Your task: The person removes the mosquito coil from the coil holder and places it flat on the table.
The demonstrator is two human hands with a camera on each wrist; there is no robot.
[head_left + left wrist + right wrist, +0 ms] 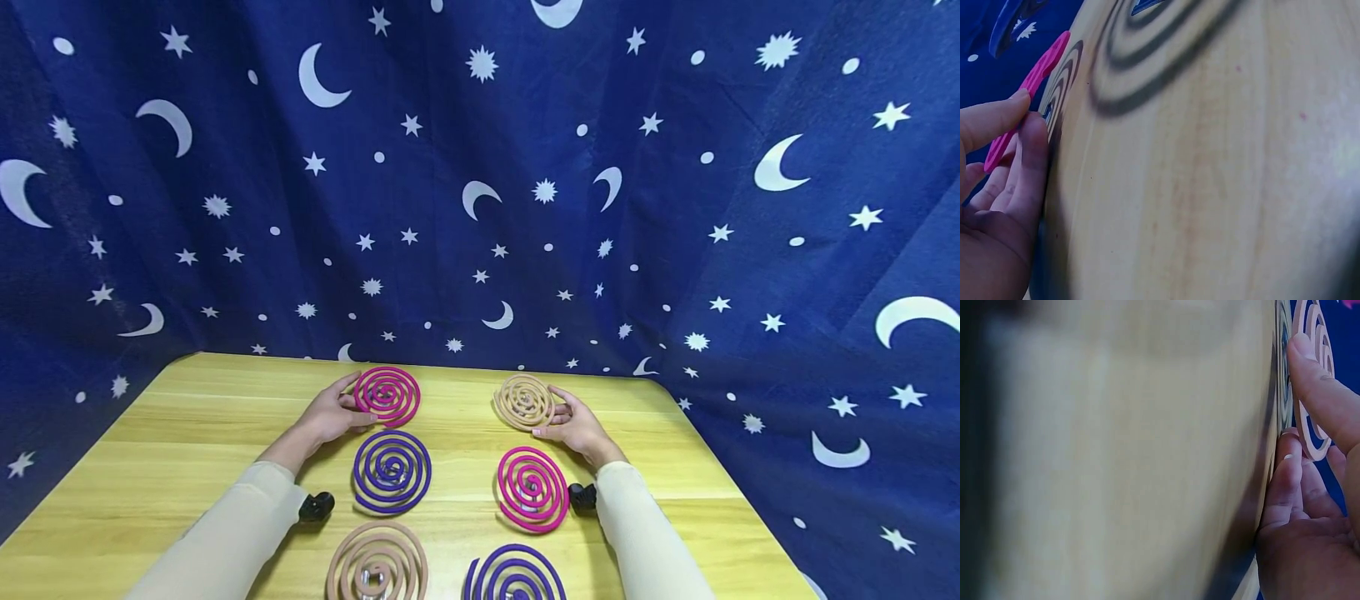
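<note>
At the far left of the table, my left hand (327,416) pinches the edge of a pink mosquito coil (386,393). The left wrist view shows the thumb on top of this coil (1036,76) and the fingers beneath it, with its spiral shadow on the wood. Opposite, my right hand (579,427) holds a tan mosquito coil (525,401) by its right edge. In the right wrist view its thumb lies over the tan coil (1298,415), fingers under and behind. A purple coil (392,468) lies nearer on the left, a second pink coil (532,483) nearer on the right.
Closest to me are another tan coil (378,568) at left and another purple coil (516,593) at right, both cut by the frame. Small clear or metallic stands show under several coils. A blue star-and-moon curtain (420,200) hangs behind the wooden table (187,417).
</note>
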